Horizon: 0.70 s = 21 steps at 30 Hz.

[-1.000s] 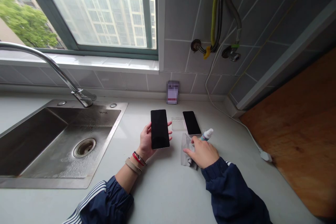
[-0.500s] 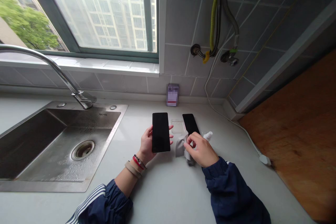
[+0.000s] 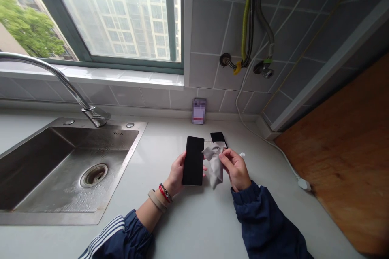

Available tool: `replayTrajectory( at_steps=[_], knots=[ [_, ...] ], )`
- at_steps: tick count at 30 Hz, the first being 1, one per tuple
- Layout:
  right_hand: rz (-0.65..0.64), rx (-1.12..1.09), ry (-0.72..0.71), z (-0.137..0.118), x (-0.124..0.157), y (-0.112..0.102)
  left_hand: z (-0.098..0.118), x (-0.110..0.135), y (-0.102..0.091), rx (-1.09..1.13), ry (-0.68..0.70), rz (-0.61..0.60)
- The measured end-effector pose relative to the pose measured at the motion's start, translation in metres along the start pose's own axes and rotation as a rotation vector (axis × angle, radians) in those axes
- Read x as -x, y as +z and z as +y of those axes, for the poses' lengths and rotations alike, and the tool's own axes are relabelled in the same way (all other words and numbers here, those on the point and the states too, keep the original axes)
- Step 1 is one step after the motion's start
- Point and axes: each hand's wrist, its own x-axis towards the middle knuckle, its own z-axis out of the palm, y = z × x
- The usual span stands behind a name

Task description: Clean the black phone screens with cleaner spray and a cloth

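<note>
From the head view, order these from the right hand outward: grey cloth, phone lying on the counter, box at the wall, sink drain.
1. grey cloth: held in the right hand.
2. phone on the counter: just beyond it.
3. box: against the back wall.
4. sink drain: far left.

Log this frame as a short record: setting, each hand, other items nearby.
setting: pale countertop beside a steel sink, under a window
left hand: holds a black phone, screen dark
right hand: pinches a grey cloth beside the black phone
nearby: second phone flat on the countertop, partly behind the grey cloth
</note>
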Motion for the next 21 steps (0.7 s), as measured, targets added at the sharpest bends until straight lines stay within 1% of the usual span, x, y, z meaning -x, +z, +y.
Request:
replayTrajectory(
  at_steps=[2, 3, 4, 6, 8, 9, 10, 13, 14, 16, 17, 18, 19, 21],
  knots=[
    [0.008, -0.024, 0.022, -0.002, 0.000, 0.001, 0.000, 0.002, 0.003, -0.018, -0.011, -0.059],
    [-0.005, -0.027, 0.037, -0.002, 0.000, 0.002, -0.001, 0.004, 0.005, -0.025, -0.010, -0.060],
    [-0.021, -0.023, 0.052, -0.002, 0.001, 0.003, -0.002, 0.005, 0.006, -0.038, -0.017, -0.037],
    [-0.040, -0.003, 0.070, 0.001, 0.001, 0.006, -0.005, 0.006, 0.008, -0.079, -0.050, 0.054],
    [-0.002, 0.026, 0.049, 0.005, 0.001, 0.008, -0.007, 0.006, 0.009, -0.108, -0.072, 0.130],
    [0.043, 0.038, 0.019, 0.006, 0.001, 0.009, -0.008, 0.006, 0.009, -0.104, -0.067, 0.132],
    [0.099, 0.047, -0.020, 0.007, 0.001, 0.008, -0.008, 0.006, 0.009, -0.089, -0.053, 0.106],
    [0.277, 0.076, -0.158, 0.008, 0.001, 0.005, -0.007, 0.006, 0.011, -0.042, -0.030, -0.034],
    [0.324, 0.114, -0.227, 0.008, 0.001, 0.004, -0.006, 0.006, 0.012, -0.033, -0.040, -0.072],
    [0.378, 0.274, -0.409, 0.009, 0.003, 0.004, -0.008, 0.006, 0.011, -0.014, -0.071, -0.121],
    [0.368, 0.386, -0.503, 0.010, 0.004, 0.005, -0.009, 0.005, 0.011, -0.003, -0.090, -0.131],
    [0.321, 0.500, -0.586, 0.012, 0.006, 0.008, -0.011, 0.005, 0.010, 0.005, -0.109, -0.131],
    [0.235, 0.601, -0.651, 0.015, 0.008, 0.010, -0.013, 0.004, 0.009, 0.011, -0.116, -0.113],
    [-0.016, 0.750, -0.705, 0.023, 0.011, 0.017, -0.015, 0.003, 0.006, 0.021, -0.087, -0.018]
  ],
)
